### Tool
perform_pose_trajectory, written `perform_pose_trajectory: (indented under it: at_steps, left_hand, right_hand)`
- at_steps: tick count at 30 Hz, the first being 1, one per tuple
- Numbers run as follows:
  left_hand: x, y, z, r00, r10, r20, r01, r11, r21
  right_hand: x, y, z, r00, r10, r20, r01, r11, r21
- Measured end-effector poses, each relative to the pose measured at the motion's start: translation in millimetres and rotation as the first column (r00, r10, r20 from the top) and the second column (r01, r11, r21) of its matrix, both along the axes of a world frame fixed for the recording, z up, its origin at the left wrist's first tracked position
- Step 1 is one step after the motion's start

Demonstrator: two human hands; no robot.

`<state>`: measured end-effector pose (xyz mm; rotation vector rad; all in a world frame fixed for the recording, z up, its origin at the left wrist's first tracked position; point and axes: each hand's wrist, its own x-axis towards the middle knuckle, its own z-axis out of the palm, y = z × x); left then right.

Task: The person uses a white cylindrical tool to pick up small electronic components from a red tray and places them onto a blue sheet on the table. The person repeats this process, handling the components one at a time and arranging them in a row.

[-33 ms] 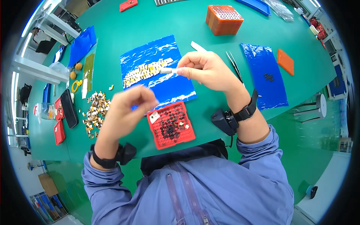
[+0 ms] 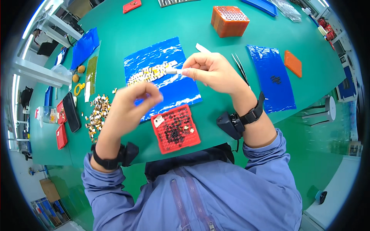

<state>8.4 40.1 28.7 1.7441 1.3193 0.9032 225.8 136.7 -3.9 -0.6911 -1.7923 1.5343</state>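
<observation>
My right hand (image 2: 208, 71) pinches a slim white stick with a grey tip (image 2: 173, 71) between thumb and forefinger. The tip hovers at the right end of rows of small white-and-yellow pieces (image 2: 148, 75) on a glossy blue sheet (image 2: 181, 90). My left hand (image 2: 137, 102), slightly blurred, is curled in a pinch over the sheet's near left part; whatever its fingertips hold, if anything, is too small to make out. Just nearer to me, a red studded tray (image 2: 157, 140) holds many tiny black parts (image 2: 175, 133) and a few pale bits.
Loose white-and-copper pieces (image 2: 98, 113) lie heaped left of my left hand. Tweezers (image 2: 241, 69) and a second blue sheet (image 2: 271, 94) with small dark parts are at the right. An orange box (image 2: 230, 27) stands farther back. A black case (image 2: 71, 111) and yellow scissors (image 2: 79, 89) sit left.
My left hand has shifted slightly upward, away from the red tray and over the blue sheet. The right hand keeps its place with the stick.
</observation>
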Motion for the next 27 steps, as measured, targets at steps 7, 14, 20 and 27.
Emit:
perform_pose_trajectory:
  at_steps: [7, 14, 20, 27]
  left_hand:
    - [-9.2, 74.0, -49.5, 0.844, 0.134, -0.519, 0.005, 0.966, 0.257]
    - [0.1, 85.4, -74.2, 0.806, 0.248, -0.537, -0.055, 0.935, 0.35]
    - [-4.4, 84.0, -75.9, 0.782, 0.272, -0.56, -0.093, 0.94, 0.328]
    - [-23.5, 77.9, -49.3, 0.79, 0.359, -0.498, -0.135, 0.893, 0.43]
  right_hand:
    - [2.5, 13.4, -4.3, 0.992, -0.122, 0.023, 0.121, 0.992, 0.044]
    - [1.3, 14.9, -14.6, 0.985, -0.139, 0.098, 0.131, 0.987, 0.088]
    - [-0.8, 14.6, -14.3, 0.984, -0.116, 0.135, 0.099, 0.987, 0.123]
    - [-1.1, 9.5, -6.2, 0.983, -0.126, 0.135, 0.124, 0.992, 0.021]
